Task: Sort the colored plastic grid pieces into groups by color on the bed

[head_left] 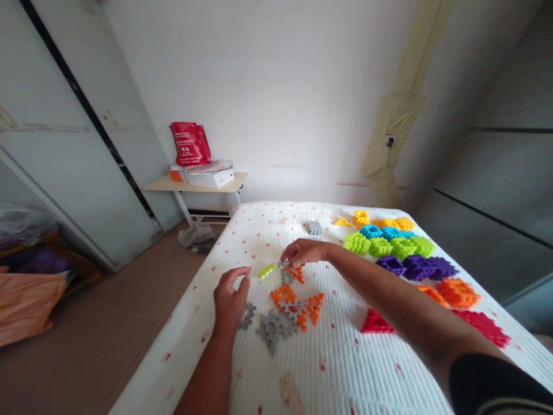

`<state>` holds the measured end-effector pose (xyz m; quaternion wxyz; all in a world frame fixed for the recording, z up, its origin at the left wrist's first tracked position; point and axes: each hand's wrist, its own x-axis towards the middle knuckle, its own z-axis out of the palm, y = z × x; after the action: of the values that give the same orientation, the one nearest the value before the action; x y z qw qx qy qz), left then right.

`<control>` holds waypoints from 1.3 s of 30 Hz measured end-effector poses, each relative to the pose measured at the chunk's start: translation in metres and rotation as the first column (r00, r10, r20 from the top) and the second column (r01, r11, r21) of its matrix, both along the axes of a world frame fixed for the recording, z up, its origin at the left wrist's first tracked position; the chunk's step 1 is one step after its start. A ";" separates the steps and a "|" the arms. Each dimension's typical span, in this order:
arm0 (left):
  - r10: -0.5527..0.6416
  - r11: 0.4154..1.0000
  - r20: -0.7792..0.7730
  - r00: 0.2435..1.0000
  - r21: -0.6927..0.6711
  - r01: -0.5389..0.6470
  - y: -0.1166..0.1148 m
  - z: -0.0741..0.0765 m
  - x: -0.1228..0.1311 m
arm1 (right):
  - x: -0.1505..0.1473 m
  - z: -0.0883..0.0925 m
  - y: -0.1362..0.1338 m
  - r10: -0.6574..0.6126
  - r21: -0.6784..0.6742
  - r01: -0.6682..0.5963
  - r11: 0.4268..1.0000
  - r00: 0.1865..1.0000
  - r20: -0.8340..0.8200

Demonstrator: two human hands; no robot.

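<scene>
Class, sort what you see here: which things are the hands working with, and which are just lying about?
In use: right hand pinching an orange-and-grey piece; left hand, empty, beside a lime piece; loose orange and grey pieces on the mattress.
Lying about: coloured stacks, red bag, white box, side table.

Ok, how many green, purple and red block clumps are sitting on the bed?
green clumps: 4
purple clumps: 3
red clumps: 2
Total: 9
</scene>
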<state>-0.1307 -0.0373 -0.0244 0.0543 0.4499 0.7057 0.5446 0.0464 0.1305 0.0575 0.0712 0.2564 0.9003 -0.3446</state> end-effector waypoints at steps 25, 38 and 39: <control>-0.202 0.830 -0.456 0.867 -0.549 -0.095 0.002 0.004 0.012 | 0.065 -0.029 0.076 -0.307 0.618 0.235 0.750 0.952 0.011; -0.196 0.844 -0.459 0.867 -0.529 -0.089 0.001 0.004 0.011 | 0.059 -0.038 0.074 -0.271 0.653 0.164 0.740 0.960 0.066; -0.191 0.849 -0.453 0.871 -0.522 -0.085 0.001 0.004 0.011 | 0.059 -0.038 0.074 -0.272 0.655 0.159 0.738 0.960 0.074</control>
<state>-0.1198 -0.0359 -0.0205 0.0110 0.5602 0.8045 0.1969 0.1053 0.2044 0.0197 0.0126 0.3953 0.9185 0.0014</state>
